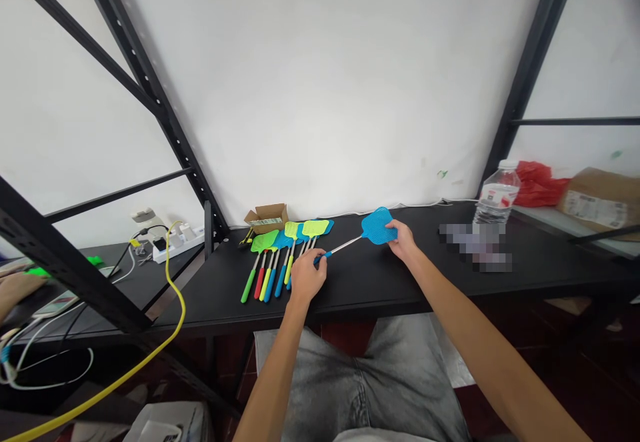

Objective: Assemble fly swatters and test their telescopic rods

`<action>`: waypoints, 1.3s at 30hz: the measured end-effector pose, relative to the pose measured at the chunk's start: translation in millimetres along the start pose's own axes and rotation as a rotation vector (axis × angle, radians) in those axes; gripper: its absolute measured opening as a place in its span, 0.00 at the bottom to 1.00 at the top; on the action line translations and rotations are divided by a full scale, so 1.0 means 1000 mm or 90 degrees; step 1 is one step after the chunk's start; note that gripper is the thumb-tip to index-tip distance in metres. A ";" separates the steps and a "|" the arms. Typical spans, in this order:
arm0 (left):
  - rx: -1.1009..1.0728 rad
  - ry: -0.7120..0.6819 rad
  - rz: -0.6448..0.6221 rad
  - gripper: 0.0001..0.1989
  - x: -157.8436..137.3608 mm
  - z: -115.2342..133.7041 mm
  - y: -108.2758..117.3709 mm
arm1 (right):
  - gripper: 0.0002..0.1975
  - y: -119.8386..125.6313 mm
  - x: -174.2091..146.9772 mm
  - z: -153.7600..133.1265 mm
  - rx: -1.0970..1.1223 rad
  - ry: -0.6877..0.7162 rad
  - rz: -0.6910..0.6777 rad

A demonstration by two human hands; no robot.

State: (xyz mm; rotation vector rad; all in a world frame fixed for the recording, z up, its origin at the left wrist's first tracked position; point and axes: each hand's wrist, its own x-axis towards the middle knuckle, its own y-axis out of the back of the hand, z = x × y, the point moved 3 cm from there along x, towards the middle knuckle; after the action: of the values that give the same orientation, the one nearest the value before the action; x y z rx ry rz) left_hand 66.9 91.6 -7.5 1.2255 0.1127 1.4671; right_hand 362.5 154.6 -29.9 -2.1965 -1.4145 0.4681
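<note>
Desk (350, 289): the black surface carries all work items. Row of swatters (281, 282): laid side by side at left, heads toward the wall, some overlapping, handles toward the person. These are set down; one blue swatter (346, 245) is off the surface — held above the desk, right of the row, and judged the only one not yet placed.

Left hand (309, 275): closed around the handle. Right hand (404, 242): pinching the edge of the head (379, 227). The hands are apart, joined only by the swatter.

Containers: brown parcel (603, 199), far right, contents hidden; red bag (537, 185) beside it, contents not visible; clear bottle (497, 195), capped, fill level unclear; small cardboard box (267, 220), flaps open — a pale printed item shows, not identifiable.
</note>
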 end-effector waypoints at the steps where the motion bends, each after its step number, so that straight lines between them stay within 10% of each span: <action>1: -0.003 0.002 -0.003 0.11 0.000 0.000 0.000 | 0.08 0.000 0.000 0.000 0.000 0.000 -0.005; 39: 0.016 0.019 -0.039 0.12 -0.001 0.004 0.001 | 0.15 -0.007 -0.008 0.007 -0.115 0.031 -0.162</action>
State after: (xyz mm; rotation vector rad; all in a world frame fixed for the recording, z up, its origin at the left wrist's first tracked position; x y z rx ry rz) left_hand 68.5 88.8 -5.5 1.2102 0.1881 1.4352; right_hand 350.7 151.0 -31.6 -2.1056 -1.7393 0.2028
